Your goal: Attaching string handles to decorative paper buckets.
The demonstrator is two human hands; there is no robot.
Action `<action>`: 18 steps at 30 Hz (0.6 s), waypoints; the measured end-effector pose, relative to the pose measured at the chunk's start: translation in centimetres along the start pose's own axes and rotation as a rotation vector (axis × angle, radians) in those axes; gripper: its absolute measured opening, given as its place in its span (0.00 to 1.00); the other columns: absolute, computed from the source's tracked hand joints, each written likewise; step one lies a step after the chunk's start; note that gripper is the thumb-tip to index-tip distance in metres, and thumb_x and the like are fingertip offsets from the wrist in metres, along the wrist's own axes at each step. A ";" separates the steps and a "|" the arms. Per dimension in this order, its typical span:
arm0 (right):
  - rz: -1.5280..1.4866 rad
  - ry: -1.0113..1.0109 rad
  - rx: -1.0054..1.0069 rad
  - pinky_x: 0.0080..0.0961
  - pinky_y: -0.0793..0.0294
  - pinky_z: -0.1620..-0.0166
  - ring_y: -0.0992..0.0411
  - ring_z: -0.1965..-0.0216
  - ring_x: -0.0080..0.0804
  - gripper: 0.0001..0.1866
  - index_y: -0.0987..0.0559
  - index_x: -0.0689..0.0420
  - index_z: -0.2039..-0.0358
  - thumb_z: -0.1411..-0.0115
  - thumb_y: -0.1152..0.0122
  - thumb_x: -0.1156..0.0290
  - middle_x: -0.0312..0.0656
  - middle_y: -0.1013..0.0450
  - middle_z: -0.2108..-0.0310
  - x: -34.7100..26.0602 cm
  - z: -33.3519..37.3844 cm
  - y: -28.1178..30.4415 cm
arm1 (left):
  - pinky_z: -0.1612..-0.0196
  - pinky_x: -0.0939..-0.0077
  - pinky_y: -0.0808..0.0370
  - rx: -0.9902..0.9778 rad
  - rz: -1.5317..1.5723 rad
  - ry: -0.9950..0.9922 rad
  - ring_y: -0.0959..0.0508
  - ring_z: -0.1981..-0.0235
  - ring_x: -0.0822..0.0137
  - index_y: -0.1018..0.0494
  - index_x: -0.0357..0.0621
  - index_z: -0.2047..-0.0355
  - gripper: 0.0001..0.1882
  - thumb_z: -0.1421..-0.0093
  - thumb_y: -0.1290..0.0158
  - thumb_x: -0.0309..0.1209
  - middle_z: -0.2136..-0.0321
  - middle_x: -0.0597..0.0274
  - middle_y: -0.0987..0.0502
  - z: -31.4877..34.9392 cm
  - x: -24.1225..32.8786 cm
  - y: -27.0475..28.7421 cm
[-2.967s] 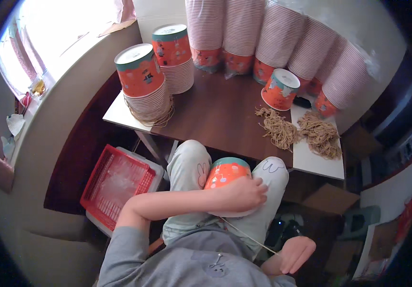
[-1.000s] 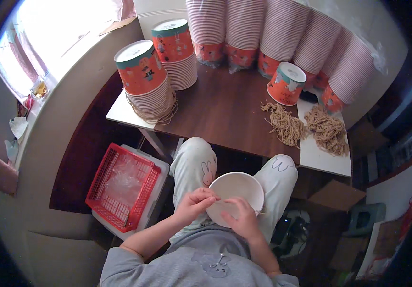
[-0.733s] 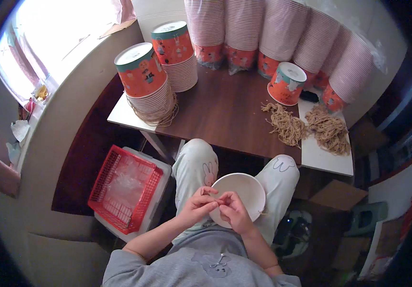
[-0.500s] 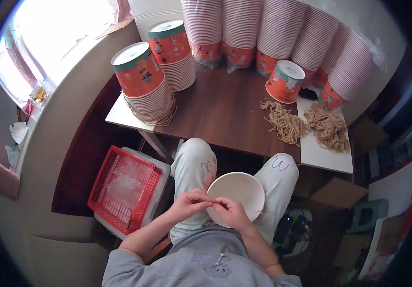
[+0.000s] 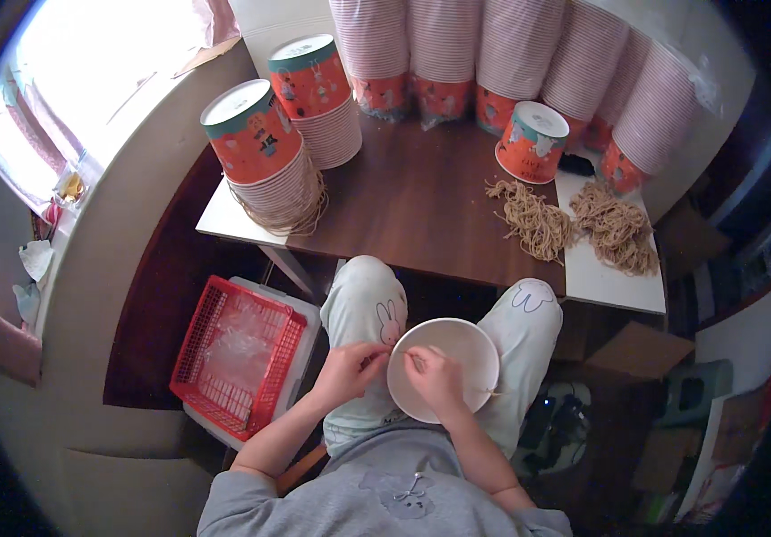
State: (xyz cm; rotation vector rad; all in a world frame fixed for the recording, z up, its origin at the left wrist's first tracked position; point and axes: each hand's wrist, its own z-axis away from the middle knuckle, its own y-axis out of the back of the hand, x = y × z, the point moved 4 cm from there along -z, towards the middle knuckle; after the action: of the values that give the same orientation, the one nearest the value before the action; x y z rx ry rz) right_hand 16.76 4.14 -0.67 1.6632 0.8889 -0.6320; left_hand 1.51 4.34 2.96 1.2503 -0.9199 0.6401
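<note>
A white-lined paper bucket (image 5: 479,358) rests on my lap between my thighs, its open mouth facing up. At its left rim my left hand (image 5: 351,370) is closed in a pinch, thumb against fingers. My right hand (image 5: 435,378) is over the mouth, fingertips pinched together near the left part of the rim. Whatever the fingertips hold is too thin to make out. On the bucket's right side a short tan end of cord (image 5: 493,391) sticks out through or over the wall; I cannot tell which.
On the brown table (image 5: 421,197) stand upside-down bucket stacks, the front left stack (image 5: 256,134) draped with cord loops. A single orange bucket (image 5: 533,148) is near two cord piles (image 5: 536,224) (image 5: 614,233). Tall wrapped stacks (image 5: 444,54) line the back. A red basket (image 5: 238,358) sits at left.
My hands have drawn apart: the left has moved left to the rim, the right now is over the bucket's mouth. The bucket has barely shifted.
</note>
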 end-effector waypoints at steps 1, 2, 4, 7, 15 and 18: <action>-0.003 -0.011 0.000 0.30 0.30 0.75 0.28 0.78 0.39 0.05 0.23 0.57 0.74 0.52 0.41 0.71 0.44 0.28 0.77 -0.1 0.0 0.1 | 0.84 0.79 0.30 -0.002 0.000 0.001 0.26 0.86 0.70 0.27 0.38 0.64 0.10 0.46 0.51 0.28 0.78 0.56 0.26 0.0 0.1 0.0; -0.007 -0.021 0.000 0.30 0.30 0.75 0.28 0.79 0.38 0.05 0.23 0.56 0.74 0.53 0.41 0.71 0.43 0.28 0.78 -0.1 0.0 0.1 | 0.83 0.78 0.29 -0.006 0.002 0.017 0.26 0.85 0.68 0.27 0.38 0.64 0.10 0.46 0.51 0.28 0.77 0.56 0.26 0.0 0.2 -0.1; -0.013 -0.013 -0.003 0.30 0.30 0.76 0.28 0.79 0.38 0.05 0.23 0.56 0.74 0.53 0.40 0.71 0.43 0.28 0.78 -0.1 -0.1 0.0 | 0.82 0.77 0.29 -0.009 0.002 0.034 0.26 0.85 0.67 0.26 0.38 0.65 0.10 0.46 0.50 0.28 0.77 0.55 0.26 -0.1 0.0 -0.2; -0.013 0.001 -0.006 0.29 0.31 0.77 0.29 0.80 0.37 0.04 0.23 0.56 0.75 0.53 0.40 0.71 0.43 0.28 0.79 -0.2 -0.1 0.0 | 0.78 0.75 0.29 0.013 -0.031 -0.047 0.25 0.83 0.65 0.26 0.38 0.66 0.09 0.47 0.50 0.27 0.77 0.53 0.26 -0.2 -0.4 -0.4; -0.006 0.005 0.001 0.30 0.31 0.77 0.29 0.81 0.38 0.04 0.23 0.56 0.76 0.53 0.40 0.71 0.43 0.28 0.79 -0.3 -0.1 -0.1 | 0.73 0.73 0.28 0.017 -0.052 0.000 0.25 0.79 0.61 0.25 0.39 0.67 0.09 0.49 0.49 0.27 0.77 0.52 0.25 -0.1 -0.5 -0.6; -0.008 0.016 -0.002 0.30 0.31 0.77 0.29 0.80 0.38 0.04 0.23 0.56 0.75 0.53 0.41 0.71 0.43 0.28 0.79 -0.3 -0.2 -0.2 | 0.72 0.69 0.27 0.062 -0.111 -0.074 0.24 0.77 0.57 0.26 0.40 0.66 0.10 0.49 0.49 0.27 0.75 0.51 0.25 -0.3 -0.8 -0.8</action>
State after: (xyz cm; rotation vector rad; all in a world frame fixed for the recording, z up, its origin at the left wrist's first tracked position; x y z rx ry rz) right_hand 16.41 4.26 -0.50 1.6659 0.9073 -0.6238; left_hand 1.83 4.48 1.90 1.3785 -0.8907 0.5407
